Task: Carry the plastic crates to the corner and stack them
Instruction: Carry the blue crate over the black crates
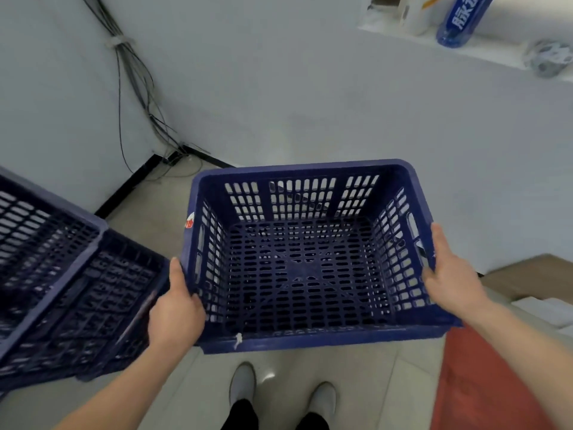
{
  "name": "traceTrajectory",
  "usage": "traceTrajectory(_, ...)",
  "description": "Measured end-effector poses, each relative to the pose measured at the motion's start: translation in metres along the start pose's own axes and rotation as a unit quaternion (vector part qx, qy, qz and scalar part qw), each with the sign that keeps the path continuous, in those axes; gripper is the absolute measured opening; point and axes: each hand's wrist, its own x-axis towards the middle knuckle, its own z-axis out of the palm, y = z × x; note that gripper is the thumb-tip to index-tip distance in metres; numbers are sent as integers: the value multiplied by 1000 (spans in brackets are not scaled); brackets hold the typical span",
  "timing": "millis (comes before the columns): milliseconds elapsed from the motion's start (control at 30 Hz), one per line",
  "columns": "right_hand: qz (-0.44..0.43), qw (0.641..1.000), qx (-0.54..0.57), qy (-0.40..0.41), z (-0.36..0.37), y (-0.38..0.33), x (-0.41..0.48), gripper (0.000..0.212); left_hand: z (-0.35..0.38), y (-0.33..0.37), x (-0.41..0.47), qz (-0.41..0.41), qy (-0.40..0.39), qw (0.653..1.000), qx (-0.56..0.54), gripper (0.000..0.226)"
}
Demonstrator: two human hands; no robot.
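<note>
An empty dark blue slotted plastic crate (pixel 310 268) is held in front of me above the floor, open side up. My left hand (pixel 175 308) grips its left rim and my right hand (pixel 451 271) grips its right rim. To the left stand other blue crates (pixel 62 280): one sits higher at the far left, another lies lower beside it. The room corner (pixel 164 158) lies ahead and to the left, past the held crate.
Black cables (pixel 133 72) run down the corner wall to the floor. A white ledge at the upper right carries a blue bottle (pixel 462 20). A brown box (pixel 536 277) and a red surface (pixel 483 389) are on my right. My shoes (pixel 279 389) stand on the tiled floor.
</note>
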Motion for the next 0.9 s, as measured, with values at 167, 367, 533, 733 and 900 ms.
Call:
traceTrajectory(167, 0, 1000, -4, 8, 3, -4, -2, 95, 1, -7, 3, -5, -1, 1000, -8, 83)
traceTrajectory(367, 20, 999, 2, 36, 14, -16, -30, 93, -8, -18, 17, 24, -8, 1000, -7, 82)
traceTrajectory(533, 49, 997, 5, 61, 38, -25, -69, 93, -19, -40, 36, 72, -12, 997, 16, 81)
traceTrajectory(733, 99, 990, 44, 89, 69, -44, -125, 92, -35, -63, 61, 130, -26, 990, 38, 83)
traceTrajectory(900, 143, 983, 37, 114, 94, -56, -167, 93, -48, -68, 76, 175, -38, 982, 64, 81)
